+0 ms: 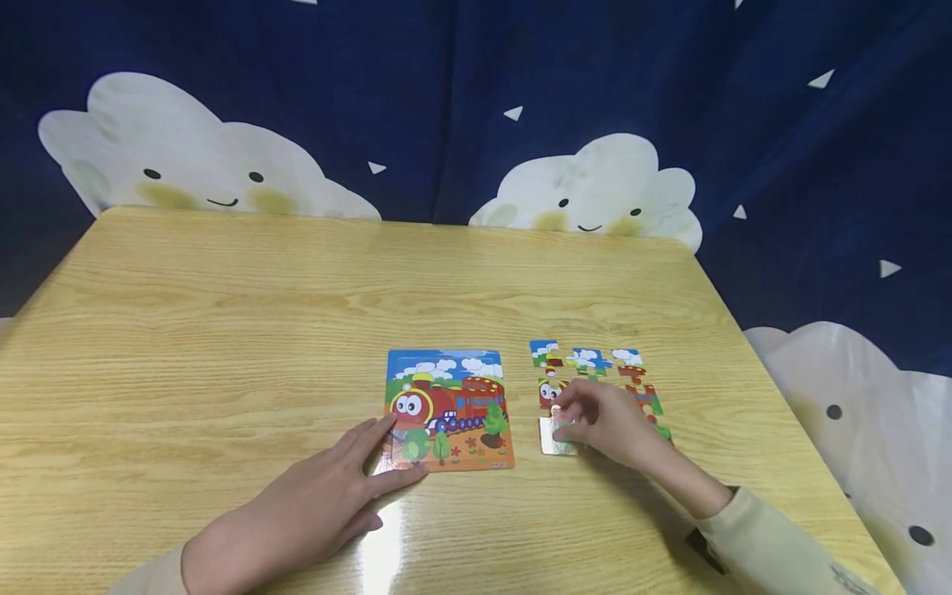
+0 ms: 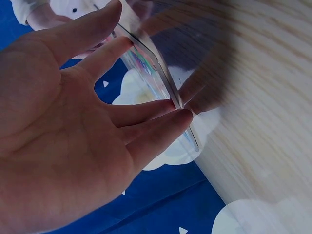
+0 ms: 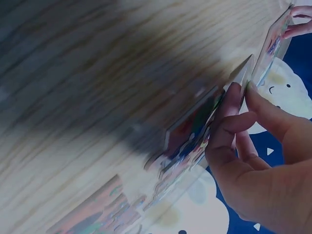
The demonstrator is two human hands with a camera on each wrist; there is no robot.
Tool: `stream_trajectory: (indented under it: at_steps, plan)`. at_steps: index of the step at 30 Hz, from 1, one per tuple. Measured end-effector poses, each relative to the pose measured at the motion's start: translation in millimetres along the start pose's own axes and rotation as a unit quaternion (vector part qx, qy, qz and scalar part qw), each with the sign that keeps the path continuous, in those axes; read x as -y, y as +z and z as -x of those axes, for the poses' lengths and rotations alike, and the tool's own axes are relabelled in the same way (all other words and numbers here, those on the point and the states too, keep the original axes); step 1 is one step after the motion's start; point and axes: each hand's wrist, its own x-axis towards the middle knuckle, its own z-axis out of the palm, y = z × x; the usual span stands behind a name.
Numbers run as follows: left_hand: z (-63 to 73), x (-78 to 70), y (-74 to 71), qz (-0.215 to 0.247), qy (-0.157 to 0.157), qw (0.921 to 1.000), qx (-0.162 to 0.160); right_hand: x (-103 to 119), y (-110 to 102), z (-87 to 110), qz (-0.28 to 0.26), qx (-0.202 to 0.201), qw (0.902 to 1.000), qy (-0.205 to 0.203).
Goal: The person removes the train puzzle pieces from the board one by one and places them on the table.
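Observation:
A square train jigsaw picture (image 1: pixel 455 413), showing a red engine with big eyes, lies on the table. My left hand (image 1: pixel 305 500) rests at its lower left corner, with extended fingers touching the edge in the left wrist view. To the right, my right hand (image 1: pixel 613 426) pinches a jigsaw piece (image 1: pixel 552 440) between thumb and forefinger. Glare whitens that piece in the head view; in the right wrist view the pinched piece (image 3: pixel 242 72) stands tilted. Other loose jigsaw pieces (image 1: pixel 589 359) lie in rough rows around the right hand, which hides some of them.
The light wooden table (image 1: pixel 245 330) reaches back to a dark blue curtain (image 1: pixel 424 91) printed with white clouds and triangles. The curtain also hangs along the table's right edge. A small dark object (image 1: pixel 702 549) shows beneath the right sleeve.

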Motion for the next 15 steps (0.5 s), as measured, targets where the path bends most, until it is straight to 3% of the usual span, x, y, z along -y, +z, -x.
stream_trajectory:
  at_steps: [15]
  plan:
    - [1.0, -0.7, -0.4, -0.004, -0.006, 1.0, -0.001, 1.6, 4.3, 5.1, 0.08, -0.043, 0.9959, -0.001]
